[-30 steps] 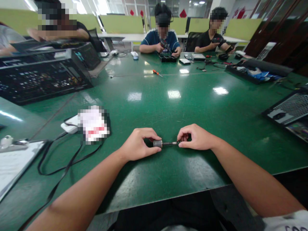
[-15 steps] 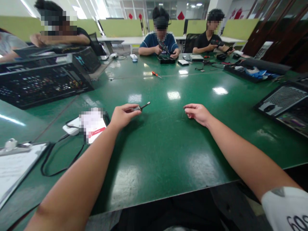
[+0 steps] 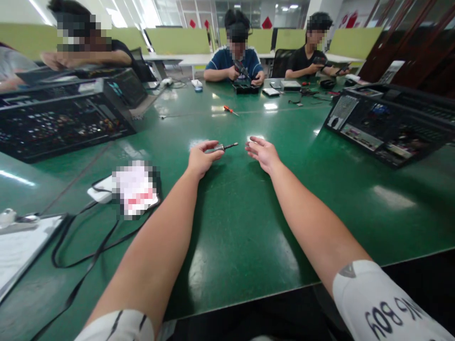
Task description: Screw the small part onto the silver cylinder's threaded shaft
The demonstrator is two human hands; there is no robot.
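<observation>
My left hand (image 3: 204,158) is closed around the grey handle of a small screwdriver (image 3: 220,148), holding it just above the green table (image 3: 241,227). The tool's dark shaft points right, towards my right hand (image 3: 261,152). That hand is open, its fingers a little apart and reaching left, a short gap from the shaft's tip. I make out nothing in its fingers. Both forearms stretch forward over the table.
Open black computer cases stand at left (image 3: 64,113) and right (image 3: 384,125). An orange screwdriver (image 3: 229,110) lies farther back. A strapped badge (image 3: 133,189) and a clipboard (image 3: 28,251) are at near left. Three co-workers sit opposite, the middle one (image 3: 232,64) using a power drill.
Both hands have come closer together and slightly farther forward, the screwdriver moving right with my left. My right fingers have loosened. The right computer case has shifted left and back.
</observation>
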